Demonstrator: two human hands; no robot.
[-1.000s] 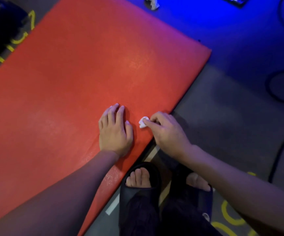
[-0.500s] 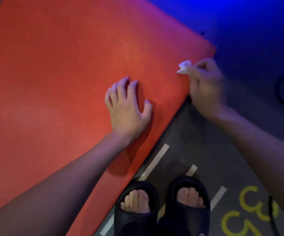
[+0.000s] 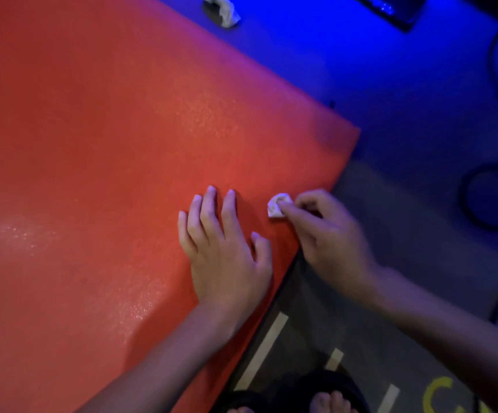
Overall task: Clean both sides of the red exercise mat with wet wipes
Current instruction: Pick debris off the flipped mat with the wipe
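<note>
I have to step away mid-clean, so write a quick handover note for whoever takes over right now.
Left hand: flat on the red mat, fingers spread, steadying it near the edge.
Right hand: pinches a small balled wipe against the mat's near edge.
A crumpled used wipe lies on the floor beyond the mat.
Done: top side shows damp sheen in patches.
Left: finish this side, flip, wipe the underside.

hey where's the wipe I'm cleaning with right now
The wipe is pinched in your right hand, on the mat near its right edge, just right of your flat left hand.
</note>
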